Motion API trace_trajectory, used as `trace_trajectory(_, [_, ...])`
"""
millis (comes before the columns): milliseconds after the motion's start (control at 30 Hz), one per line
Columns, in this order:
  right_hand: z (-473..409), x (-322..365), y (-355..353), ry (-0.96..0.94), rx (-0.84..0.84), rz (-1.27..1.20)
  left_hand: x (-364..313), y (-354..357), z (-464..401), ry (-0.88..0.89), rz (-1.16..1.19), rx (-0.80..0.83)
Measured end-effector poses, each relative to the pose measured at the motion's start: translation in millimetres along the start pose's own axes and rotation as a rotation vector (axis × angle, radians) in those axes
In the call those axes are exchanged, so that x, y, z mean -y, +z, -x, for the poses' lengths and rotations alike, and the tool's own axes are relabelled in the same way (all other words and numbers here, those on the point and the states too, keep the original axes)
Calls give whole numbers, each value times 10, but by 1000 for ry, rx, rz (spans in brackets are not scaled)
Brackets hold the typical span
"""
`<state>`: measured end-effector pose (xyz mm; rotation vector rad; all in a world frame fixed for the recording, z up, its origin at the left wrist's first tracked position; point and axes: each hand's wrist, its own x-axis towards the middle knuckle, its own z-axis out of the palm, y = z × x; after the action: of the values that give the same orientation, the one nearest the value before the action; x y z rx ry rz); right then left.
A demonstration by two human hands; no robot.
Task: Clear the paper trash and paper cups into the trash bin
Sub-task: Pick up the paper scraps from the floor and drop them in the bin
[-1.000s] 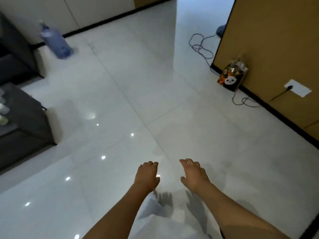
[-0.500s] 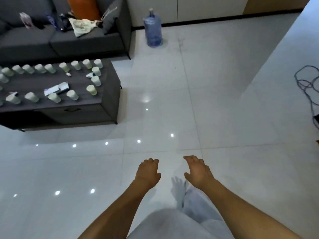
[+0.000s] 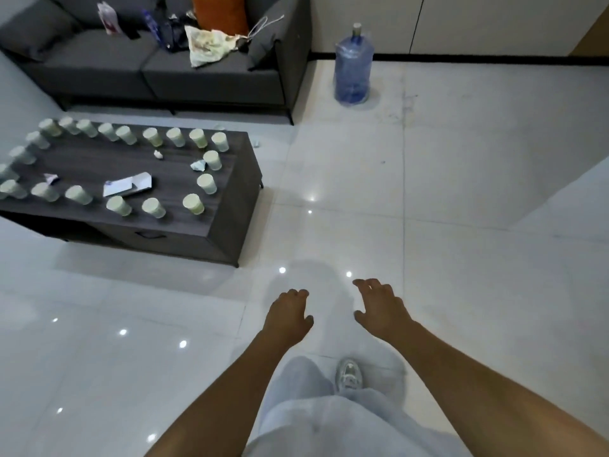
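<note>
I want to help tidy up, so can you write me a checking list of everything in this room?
Surface: dark coffee table, wood-grain top.
Job's things: many paper cups ringing the tabletop; crumpled paper scraps and a flat white paper among them; a scrap on the floor. No trash bin in view.
Clutter: grey sofa holding bags and an orange cushion.
Hands: left hand and right hand both empty, fingers relaxed, above the floor.
Cables: nothing seen.
Surroundings: glossy white tile floor, blue water jug by the wall.
</note>
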<state>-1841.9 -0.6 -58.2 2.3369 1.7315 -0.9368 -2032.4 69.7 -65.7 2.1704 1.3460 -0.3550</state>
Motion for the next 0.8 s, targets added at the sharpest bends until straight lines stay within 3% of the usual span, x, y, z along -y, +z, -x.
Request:
trace_trajectory(367, [-2447,297,-1321,-63,48,21,295,-1347,-2197,-98,94,-63])
trace_trajectory(800, [-5055,762,-2880,-82,87,-5,733,-3058,-4678,-182,164,-23])
